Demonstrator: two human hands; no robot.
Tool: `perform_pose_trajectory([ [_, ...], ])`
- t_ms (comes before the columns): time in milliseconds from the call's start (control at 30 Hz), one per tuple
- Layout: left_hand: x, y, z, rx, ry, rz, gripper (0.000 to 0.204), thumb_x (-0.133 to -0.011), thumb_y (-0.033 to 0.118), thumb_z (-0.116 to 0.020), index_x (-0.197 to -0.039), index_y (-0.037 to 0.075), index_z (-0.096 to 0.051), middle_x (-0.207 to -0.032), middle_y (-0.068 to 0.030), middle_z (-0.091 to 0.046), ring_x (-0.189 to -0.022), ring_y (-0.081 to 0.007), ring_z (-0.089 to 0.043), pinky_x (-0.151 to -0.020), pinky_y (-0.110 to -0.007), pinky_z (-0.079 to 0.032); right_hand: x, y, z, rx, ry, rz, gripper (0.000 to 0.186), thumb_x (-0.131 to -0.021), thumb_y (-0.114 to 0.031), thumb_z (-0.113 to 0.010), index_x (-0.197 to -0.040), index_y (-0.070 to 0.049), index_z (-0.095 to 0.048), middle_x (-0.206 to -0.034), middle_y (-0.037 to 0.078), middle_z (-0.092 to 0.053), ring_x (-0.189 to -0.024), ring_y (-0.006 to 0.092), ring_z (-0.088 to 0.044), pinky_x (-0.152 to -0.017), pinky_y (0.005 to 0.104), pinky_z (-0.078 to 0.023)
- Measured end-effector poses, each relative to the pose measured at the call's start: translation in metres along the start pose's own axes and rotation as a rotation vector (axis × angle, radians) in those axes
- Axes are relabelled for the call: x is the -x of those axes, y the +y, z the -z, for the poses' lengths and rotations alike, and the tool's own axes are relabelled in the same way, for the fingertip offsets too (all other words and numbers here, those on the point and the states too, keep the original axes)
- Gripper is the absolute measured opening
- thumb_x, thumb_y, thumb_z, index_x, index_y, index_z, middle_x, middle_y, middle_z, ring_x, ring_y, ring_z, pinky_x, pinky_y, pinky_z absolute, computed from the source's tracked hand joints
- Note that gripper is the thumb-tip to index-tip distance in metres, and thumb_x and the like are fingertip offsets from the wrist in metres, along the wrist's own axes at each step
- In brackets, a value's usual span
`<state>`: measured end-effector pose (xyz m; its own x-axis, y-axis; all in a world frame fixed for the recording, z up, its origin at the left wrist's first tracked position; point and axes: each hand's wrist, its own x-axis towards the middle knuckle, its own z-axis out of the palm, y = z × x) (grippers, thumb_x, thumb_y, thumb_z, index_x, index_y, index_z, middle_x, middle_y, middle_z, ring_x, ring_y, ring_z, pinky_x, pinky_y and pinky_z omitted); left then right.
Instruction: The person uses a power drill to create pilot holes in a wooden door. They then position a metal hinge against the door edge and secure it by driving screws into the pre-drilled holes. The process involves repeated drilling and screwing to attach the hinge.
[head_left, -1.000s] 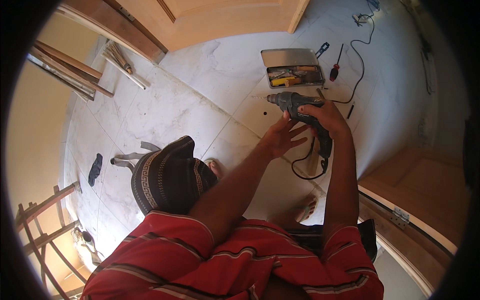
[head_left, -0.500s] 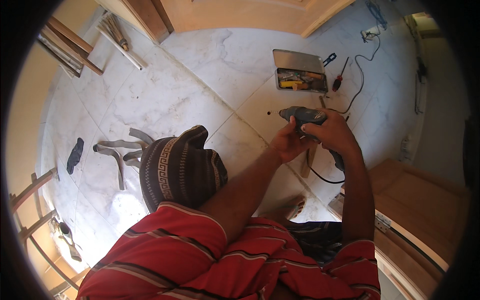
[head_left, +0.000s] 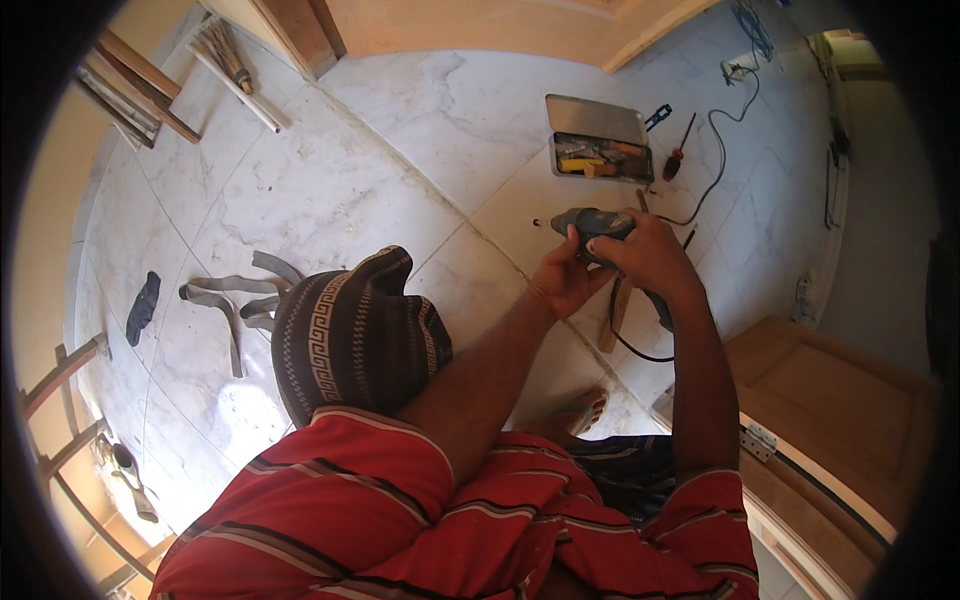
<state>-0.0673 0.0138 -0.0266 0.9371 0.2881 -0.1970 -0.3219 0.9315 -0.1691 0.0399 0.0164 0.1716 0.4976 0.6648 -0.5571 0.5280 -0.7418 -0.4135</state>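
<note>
A dark grey corded power drill (head_left: 592, 221) lies sideways in front of me, its nose toward the left. My right hand (head_left: 648, 258) is wrapped around its rear and handle. From below and the left, my left hand (head_left: 570, 280) grips the drill's body, thumb up along its side. Beyond the drill's nose, a small dark spot (head_left: 537, 222) shows on the floor. The drill's black cable (head_left: 630, 347) loops below my hands. Under them, partly hidden, is a narrow wooden strip (head_left: 614, 318).
An open metal toolbox (head_left: 601, 140) with several tools lies just beyond the drill. Beside it are a screwdriver (head_left: 678, 150) and a power cord (head_left: 722, 150). A wooden panel with a hinge (head_left: 762, 442) stands at my right. Grey straps (head_left: 238, 292) lie on the tiled floor at left.
Both hands and the drill have shifted slightly left in the picture. The grip on the drill looks the same.
</note>
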Motion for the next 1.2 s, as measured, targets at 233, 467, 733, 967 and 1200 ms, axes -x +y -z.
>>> perform_pose_trajectory([
  [233, 0.001, 0.000, -0.002, -0.003, -0.027, -0.021, 0.072, -0.101, 0.057, -0.065, -0.156, 0.016, -0.043, -0.158, -0.0059, -0.049, -0.148, -0.0241, -0.046, -0.128, -0.047, -0.036, -0.008, 0.014, -0.004, 0.072, 0.041, 0.083, 0.049, -0.079, -0.036, -0.082, -0.111, 0.000, -0.073, -0.081, 0.014, -0.074, -0.065, 0.0216, -0.070, -0.065, 0.0359, -0.057],
  [467, 0.001, -0.001, 0.001, 0.009, -0.017, -0.003, 0.070, -0.101, 0.055, -0.065, -0.154, 0.015, -0.044, -0.156, -0.0060, -0.050, -0.148, -0.0239, -0.045, -0.129, -0.048, -0.036, -0.005, 0.009, 0.002, 0.063, 0.009, 0.040, 0.049, -0.078, -0.035, -0.082, -0.112, 0.000, -0.073, -0.080, 0.013, -0.073, -0.066, 0.0210, -0.071, -0.065, 0.0358, -0.057],
  [733, 0.002, -0.003, 0.004, -0.034, 0.013, -0.032, 0.069, -0.102, 0.055, -0.064, -0.154, 0.015, -0.044, -0.153, -0.0043, -0.053, -0.148, -0.0237, -0.045, -0.128, -0.050, -0.036, -0.009, 0.019, -0.003, 0.047, -0.007, 0.045, 0.050, -0.079, -0.034, -0.081, -0.114, 0.000, -0.073, -0.078, 0.012, -0.072, -0.065, 0.0195, -0.069, -0.063, 0.0362, -0.055],
  [967, 0.002, -0.003, 0.001, -0.049, -0.014, -0.022, 0.068, -0.102, 0.055, -0.063, -0.154, 0.015, -0.044, -0.154, -0.0059, -0.052, -0.148, -0.0246, -0.045, -0.128, -0.051, -0.035, -0.004, 0.019, -0.001, 0.028, 0.027, 0.061, 0.049, -0.079, -0.034, -0.082, -0.114, 0.000, -0.073, -0.079, 0.012, -0.073, -0.064, 0.0188, -0.069, -0.062, 0.0346, -0.056],
  [1200, -0.003, -0.001, 0.005, -0.052, -0.017, 0.002, 0.070, -0.102, 0.055, -0.062, -0.155, 0.014, -0.042, -0.157, -0.0077, -0.049, -0.147, -0.0255, -0.046, -0.128, -0.050, -0.036, -0.008, 0.026, -0.002, -0.021, 0.018, 0.058, 0.046, -0.081, -0.033, -0.082, -0.111, 0.001, -0.073, -0.078, 0.012, -0.073, -0.059, 0.0185, -0.067, -0.059, 0.0342, -0.055],
])
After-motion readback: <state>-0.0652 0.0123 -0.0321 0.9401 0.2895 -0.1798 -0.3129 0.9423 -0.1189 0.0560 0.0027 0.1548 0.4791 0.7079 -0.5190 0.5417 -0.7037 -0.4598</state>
